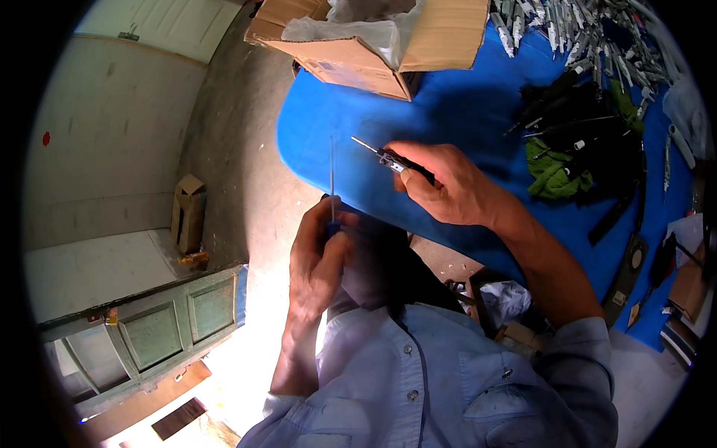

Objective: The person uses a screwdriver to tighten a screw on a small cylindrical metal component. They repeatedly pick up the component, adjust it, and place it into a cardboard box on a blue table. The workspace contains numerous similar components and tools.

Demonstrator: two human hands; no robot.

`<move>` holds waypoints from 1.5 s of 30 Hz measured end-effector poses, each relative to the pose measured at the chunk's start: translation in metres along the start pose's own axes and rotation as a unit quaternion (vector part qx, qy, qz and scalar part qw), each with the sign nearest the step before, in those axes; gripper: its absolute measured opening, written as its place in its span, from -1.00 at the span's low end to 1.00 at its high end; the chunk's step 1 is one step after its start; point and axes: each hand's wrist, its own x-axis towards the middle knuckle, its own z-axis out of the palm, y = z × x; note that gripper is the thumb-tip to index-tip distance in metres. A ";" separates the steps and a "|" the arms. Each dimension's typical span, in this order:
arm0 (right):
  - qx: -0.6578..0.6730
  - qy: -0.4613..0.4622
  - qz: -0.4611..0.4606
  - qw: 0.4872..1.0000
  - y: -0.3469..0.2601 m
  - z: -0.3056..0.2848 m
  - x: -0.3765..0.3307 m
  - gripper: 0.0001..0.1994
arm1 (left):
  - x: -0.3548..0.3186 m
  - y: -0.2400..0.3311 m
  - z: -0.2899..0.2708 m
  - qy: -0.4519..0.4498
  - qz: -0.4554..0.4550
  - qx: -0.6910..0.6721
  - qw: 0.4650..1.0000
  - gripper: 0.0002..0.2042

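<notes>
My left hand is closed around the blue handle of a screwdriver, whose long thin shaft points away from me. To its right, over the blue table, my right hand grips a slim black tool with a pale part near its front. A thin metal rod sticks out of this tool toward the upper left. Its rear end is hidden in my palm. The screwdriver and the black tool are apart, and both are held clear of the tabletop.
An open cardboard box lined with plastic stands at the far table edge. Grey and white pen-like pieces pile up at the far right. Nearer lie black pieces and a green cloth. A green-panelled cabinet stands left.
</notes>
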 end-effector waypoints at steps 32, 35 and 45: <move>-0.112 0.035 -0.079 0.990 -0.006 0.006 -0.001 -0.72 | -0.052 -0.007 -0.008 0.027 0.027 0.117 0.992 -0.61; -0.101 0.030 -0.076 0.992 -0.005 0.007 -0.001 -0.65 | -0.052 -0.007 -0.006 0.029 0.035 0.113 0.993 -0.62; -0.084 0.029 -0.056 0.994 -0.005 0.006 0.001 -0.49 | -0.048 -0.012 -0.004 0.039 0.080 0.139 0.986 -0.62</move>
